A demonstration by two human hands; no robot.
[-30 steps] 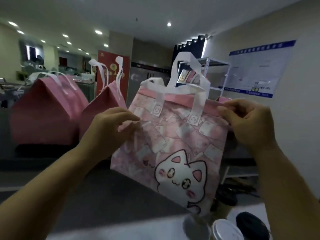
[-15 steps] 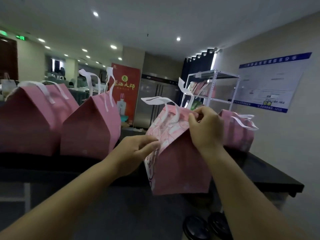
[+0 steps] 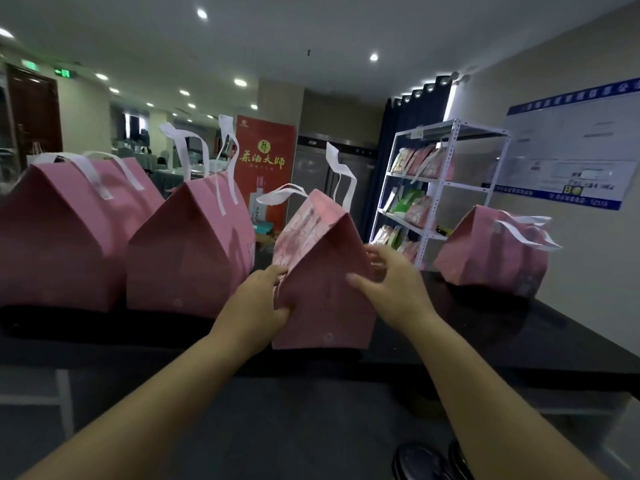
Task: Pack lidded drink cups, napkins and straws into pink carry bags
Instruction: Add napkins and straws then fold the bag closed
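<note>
Honestly, this pink carry bag (image 3: 322, 289) looks like thin non-woven fabric, so I'd guess it's super light and floppy. It folds in at the sides on its own and would probably tip if you nudged it. It's standing on the dark counter (image 3: 485, 341), just beside two more bags (image 3: 190, 251) on the left, with another bag (image 3: 491, 251) well apart on the right. Its white handles (image 3: 341, 174) stick up loose.

Best place to hold it, I reckon, is the side folds or top edges, one hand each side, so the mouth can be pulled open. Grab the handles and it'd just swing.

The left hand (image 3: 256, 303) is pinching the left side fold, thumb above and fingers curled in below. The right hand (image 3: 388, 282) is looser. Its fingers are spread and only lightly bent, tips touching the right edge, not clamped on anything. Dark cup lids (image 3: 419, 462) peek in at the bottom right. Can't tell if anything's inside the bag.
</note>
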